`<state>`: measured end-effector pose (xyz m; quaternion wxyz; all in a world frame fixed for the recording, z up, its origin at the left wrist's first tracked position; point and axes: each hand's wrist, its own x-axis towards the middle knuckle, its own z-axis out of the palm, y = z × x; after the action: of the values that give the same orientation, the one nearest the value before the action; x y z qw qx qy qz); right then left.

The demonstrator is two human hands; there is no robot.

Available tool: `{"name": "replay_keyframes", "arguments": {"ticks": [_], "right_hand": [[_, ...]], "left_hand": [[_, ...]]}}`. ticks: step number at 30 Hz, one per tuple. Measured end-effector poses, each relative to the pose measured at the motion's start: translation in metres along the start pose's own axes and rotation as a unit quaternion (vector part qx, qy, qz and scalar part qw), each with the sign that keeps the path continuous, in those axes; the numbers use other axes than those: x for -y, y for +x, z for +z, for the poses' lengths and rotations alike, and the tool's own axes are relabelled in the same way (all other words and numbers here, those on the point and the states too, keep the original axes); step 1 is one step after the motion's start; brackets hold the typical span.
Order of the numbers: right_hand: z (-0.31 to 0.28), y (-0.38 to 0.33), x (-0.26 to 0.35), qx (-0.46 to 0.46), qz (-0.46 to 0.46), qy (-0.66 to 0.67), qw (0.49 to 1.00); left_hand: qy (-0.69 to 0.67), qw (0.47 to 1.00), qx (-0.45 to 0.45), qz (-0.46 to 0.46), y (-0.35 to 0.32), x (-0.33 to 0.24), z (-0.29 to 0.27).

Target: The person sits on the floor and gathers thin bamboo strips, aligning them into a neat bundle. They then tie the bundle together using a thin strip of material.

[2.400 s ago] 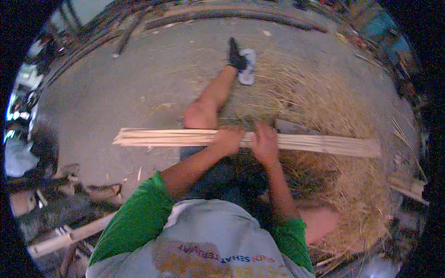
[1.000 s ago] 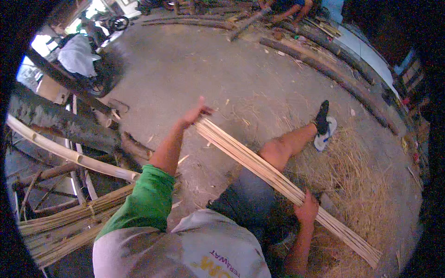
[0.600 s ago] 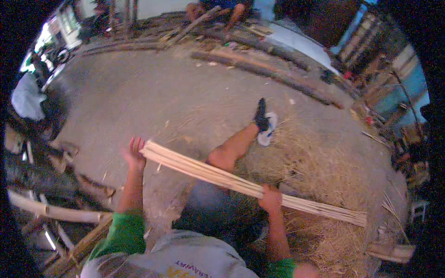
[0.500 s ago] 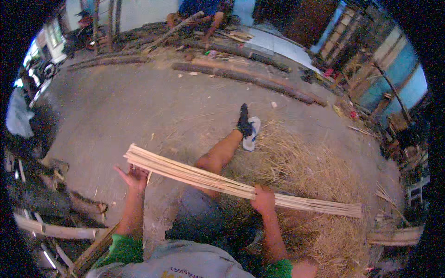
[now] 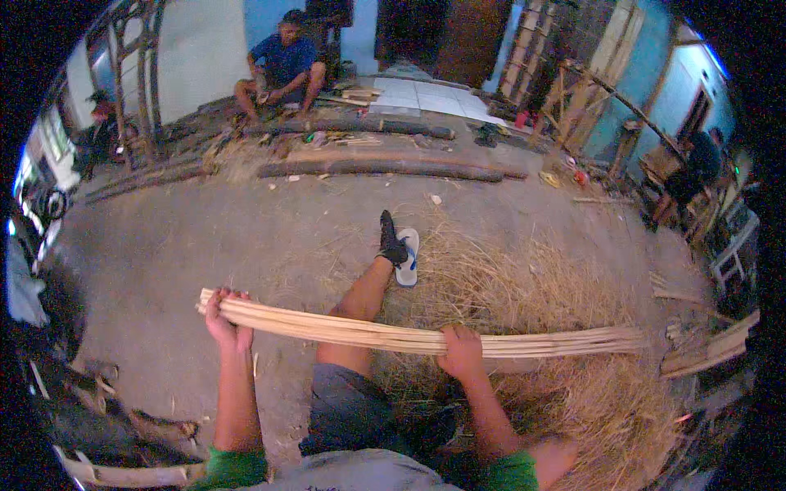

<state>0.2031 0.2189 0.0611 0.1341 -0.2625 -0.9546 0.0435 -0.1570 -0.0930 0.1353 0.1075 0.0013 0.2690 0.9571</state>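
A long bundle of pale split bamboo strips (image 5: pixel 352 330) stretches across my lap from left to right. Near its left end, my left hand (image 5: pixel 228 317) grips it, with fingers curled over the top. My right hand (image 5: pixel 461 352) is wrapped round the bundle right of its middle. The right end of the strips reaches out over a heap of straw-like shavings (image 5: pixel 565 286), slightly fanned. Below the bundle lies my bent leg, the foot in a dark sock beside a white flip-flop (image 5: pixel 407 258).
Logs (image 5: pixel 385 168) lie across the ground ahead. Beyond them sits a person in a blue shirt (image 5: pixel 284 69), and another person (image 5: pixel 696 172) is at the far right. Flat bamboo pieces (image 5: pixel 712 344) rest at the right, and a bamboo length (image 5: pixel 139 473) at the lower left.
My left hand has gone from open, fingers spread beneath the strips, to closed round their left end. The bundle's left end has dropped, so it lies more level. The view has tilted up.
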Motion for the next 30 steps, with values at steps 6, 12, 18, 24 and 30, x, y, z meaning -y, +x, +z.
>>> {"name": "replay_keyframes", "arguments": {"ticks": [6,12,18,24,30], "right_hand": [[0.005,-0.006,-0.001,0.082,0.033,0.002,0.996],[-0.018,-0.016,0.016,0.058,0.002,0.018,0.998],[-0.033,-0.039,-0.065,-0.392,0.306,0.057,0.866],[-0.002,-0.076,-0.167,-0.666,0.519,0.476,0.246],[-0.053,-0.044,-0.154,-0.497,0.227,0.814,0.198]], "left_hand": [[0.041,0.998,0.043,0.017,0.002,-0.010,0.003],[0.203,0.971,0.053,0.111,0.018,-0.014,-0.027],[0.258,0.962,0.073,0.058,0.071,-0.054,-0.047],[0.056,0.990,0.106,0.080,-0.035,-0.100,0.055],[0.102,0.977,0.137,0.128,-0.007,-0.104,0.025]]}}
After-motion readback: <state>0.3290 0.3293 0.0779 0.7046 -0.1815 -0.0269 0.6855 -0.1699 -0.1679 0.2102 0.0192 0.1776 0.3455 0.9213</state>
